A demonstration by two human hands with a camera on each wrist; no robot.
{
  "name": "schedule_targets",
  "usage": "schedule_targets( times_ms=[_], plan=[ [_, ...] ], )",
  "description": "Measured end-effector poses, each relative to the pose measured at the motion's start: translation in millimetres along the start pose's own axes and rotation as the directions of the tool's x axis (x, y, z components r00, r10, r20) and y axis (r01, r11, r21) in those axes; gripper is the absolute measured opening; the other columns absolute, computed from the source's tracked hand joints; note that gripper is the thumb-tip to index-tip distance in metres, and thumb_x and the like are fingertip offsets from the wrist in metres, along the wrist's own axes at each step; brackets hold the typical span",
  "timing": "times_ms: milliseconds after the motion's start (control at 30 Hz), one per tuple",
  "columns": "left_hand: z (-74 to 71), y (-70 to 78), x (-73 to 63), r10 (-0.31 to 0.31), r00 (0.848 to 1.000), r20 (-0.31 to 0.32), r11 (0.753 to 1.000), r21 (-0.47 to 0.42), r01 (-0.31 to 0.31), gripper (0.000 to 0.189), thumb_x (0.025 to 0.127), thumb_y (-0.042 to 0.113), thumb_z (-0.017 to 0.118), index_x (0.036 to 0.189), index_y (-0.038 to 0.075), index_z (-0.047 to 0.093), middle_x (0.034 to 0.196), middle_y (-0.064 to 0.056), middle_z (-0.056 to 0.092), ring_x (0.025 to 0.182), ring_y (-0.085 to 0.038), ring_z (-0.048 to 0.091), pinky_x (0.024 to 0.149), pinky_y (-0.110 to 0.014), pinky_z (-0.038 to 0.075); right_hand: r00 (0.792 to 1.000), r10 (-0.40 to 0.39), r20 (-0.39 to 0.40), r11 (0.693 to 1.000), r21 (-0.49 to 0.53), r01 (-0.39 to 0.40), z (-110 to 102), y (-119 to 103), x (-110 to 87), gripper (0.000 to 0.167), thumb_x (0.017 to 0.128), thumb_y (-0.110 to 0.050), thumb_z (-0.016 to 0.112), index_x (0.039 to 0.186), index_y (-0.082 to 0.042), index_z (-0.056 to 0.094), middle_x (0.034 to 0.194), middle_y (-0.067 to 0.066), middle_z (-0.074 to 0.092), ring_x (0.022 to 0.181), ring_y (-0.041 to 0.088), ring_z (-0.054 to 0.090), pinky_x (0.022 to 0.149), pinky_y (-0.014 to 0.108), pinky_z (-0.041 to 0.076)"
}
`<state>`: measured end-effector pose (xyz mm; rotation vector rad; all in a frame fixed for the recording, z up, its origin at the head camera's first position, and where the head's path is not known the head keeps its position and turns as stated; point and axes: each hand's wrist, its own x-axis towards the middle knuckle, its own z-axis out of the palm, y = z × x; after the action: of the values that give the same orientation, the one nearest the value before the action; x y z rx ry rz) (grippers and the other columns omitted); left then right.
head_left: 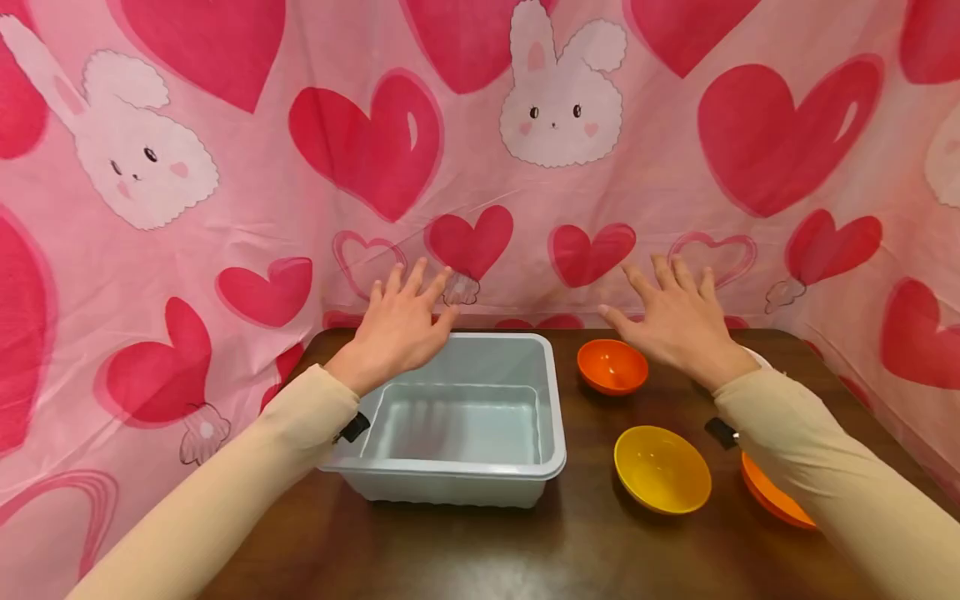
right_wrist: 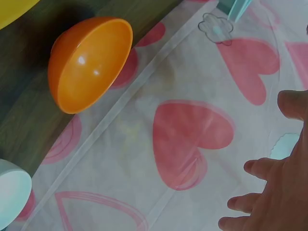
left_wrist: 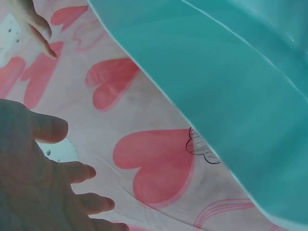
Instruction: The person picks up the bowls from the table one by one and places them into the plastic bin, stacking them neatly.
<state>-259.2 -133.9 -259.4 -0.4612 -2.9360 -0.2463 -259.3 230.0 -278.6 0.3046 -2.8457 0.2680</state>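
Note:
My left hand (head_left: 401, 325) is raised over the far left part of a pale grey plastic tub (head_left: 480, 472), fingers spread and holding nothing. In the left wrist view the tub's wall (left_wrist: 207, 96) fills the upper right, apart from the spread fingers (left_wrist: 79, 172). Level with it on the other side, my right hand (head_left: 675, 321) also hovers with spread fingers and holds nothing. An orange-red bowl (head_left: 612, 367) sits on the table just left of and below this hand. Nearer stands a yellow bowl (head_left: 662, 470), and an orange bowl (head_left: 776, 496) is partly hidden by the right sleeve.
The dark brown wooden table (head_left: 480, 554) carries the tub and bowls. A white bowl (right_wrist: 12, 195) shows at the left edge of the right wrist view, mostly covered by the right arm in the head view. Pink cloth (head_left: 465, 183) with hearts and rabbits hangs behind and beside the table.

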Motion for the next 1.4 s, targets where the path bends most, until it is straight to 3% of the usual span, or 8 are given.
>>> schedule_targets(
  times_ms=[900,1400],
  plan=[
    [-3.0,-2.2,-29.0,0.024,0.999,-0.037,1.000,-0.014,-0.024,0.073,0.104,0.047,0.053,0.168,0.021,0.030,0.172,-0.019,0.018,0.155,-0.051,0.011,0.120,-0.072,0.009,0.999,-0.032,0.033,0.999,0.004,0.032,1,-34,-17.3,0.093,0.097,-0.076,0.045,0.167,-0.017,0.032,0.170,0.027,0.015,0.155,0.053,0.007,0.118,0.072,-0.007],
    [-0.9,-7.5,-42.4,0.031,0.997,-0.070,0.999,-0.036,-0.034,0.070,0.106,0.046,0.050,0.168,0.020,0.031,0.171,-0.020,0.020,0.155,-0.050,0.014,0.121,-0.069,0.013,0.998,-0.068,0.000,0.998,-0.003,0.068,8,-44,-25.7,0.090,0.098,-0.073,0.046,0.166,-0.015,0.036,0.169,0.028,0.019,0.155,0.052,0.010,0.118,0.073,-0.004]
  ],
)
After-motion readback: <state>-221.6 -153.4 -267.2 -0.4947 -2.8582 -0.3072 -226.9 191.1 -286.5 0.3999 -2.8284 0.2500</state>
